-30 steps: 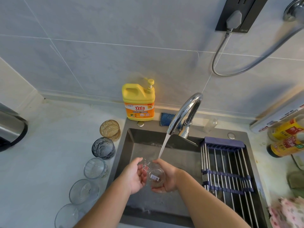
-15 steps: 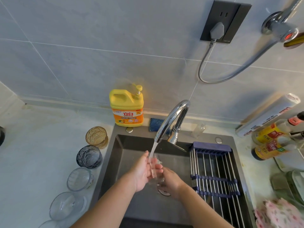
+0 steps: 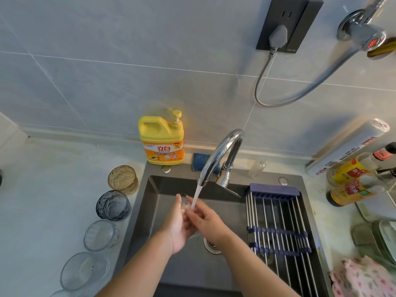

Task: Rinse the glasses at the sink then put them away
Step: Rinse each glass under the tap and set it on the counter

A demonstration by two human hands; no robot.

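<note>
Over the dark sink [image 3: 154, 189], both my hands close around one small clear glass [image 3: 184, 203], mostly hidden between the palms. My left hand [image 3: 179, 224] cups it from the left and my right hand [image 3: 206, 219] presses against it from the right. Water streams from the chrome faucet [image 3: 220, 155] onto the glass and my right fingers. On the counter left of the sink stand several glasses in a line: an amber glass [image 3: 122, 176], a dark blue glass [image 3: 113, 205], and clear glasses [image 3: 100, 234] nearer to me.
A yellow dish soap jug [image 3: 161, 140] stands behind the sink, a blue sponge [image 3: 202, 160] beside it. A roll-up drying rack [image 3: 276, 228] covers the sink's right part. Sauce bottles [image 3: 351, 183] and a pink cloth [image 3: 364, 279] sit at the right.
The glass went from lying sideways in my hands to being held more upright under the stream. My hands closed tighter around it. The camera view drifted right and down.
</note>
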